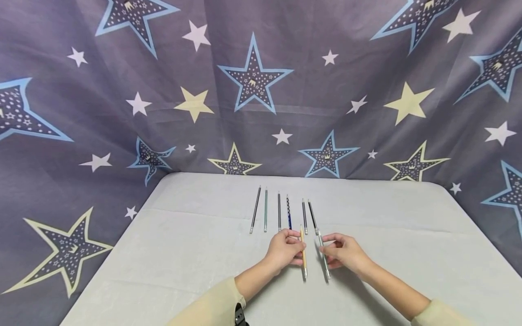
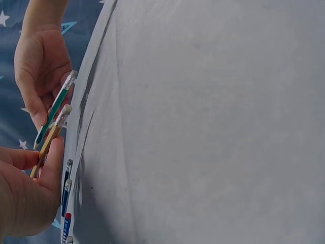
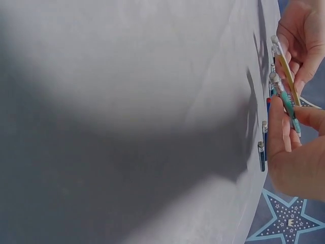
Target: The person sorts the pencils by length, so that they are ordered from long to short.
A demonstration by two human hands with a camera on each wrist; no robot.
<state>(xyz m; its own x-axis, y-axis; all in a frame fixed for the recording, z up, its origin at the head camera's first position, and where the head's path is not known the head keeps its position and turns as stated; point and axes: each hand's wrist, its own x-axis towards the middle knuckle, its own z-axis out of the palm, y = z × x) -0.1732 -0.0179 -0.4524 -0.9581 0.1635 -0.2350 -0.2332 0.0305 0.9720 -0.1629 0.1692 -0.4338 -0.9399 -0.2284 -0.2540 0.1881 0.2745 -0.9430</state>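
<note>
My left hand pinches a yellow pencil between thumb and fingers, its eraser end toward me. Just to the right, my right hand pinches another pencil, which looks pale in the head view. In the right wrist view this green pencil shows its teal body and white eraser. Both pencils are held side by side above the table, a small gap between them. Beyond the hands several pencils lie in a row, including a green pencil and a blue patterned pencil, its lower end by my left fingers.
A pale cloth covers the table. Also in the row are a black pencil at the left end and a dark pencil at the right end. A grey curtain with stars hangs behind the table's far edge.
</note>
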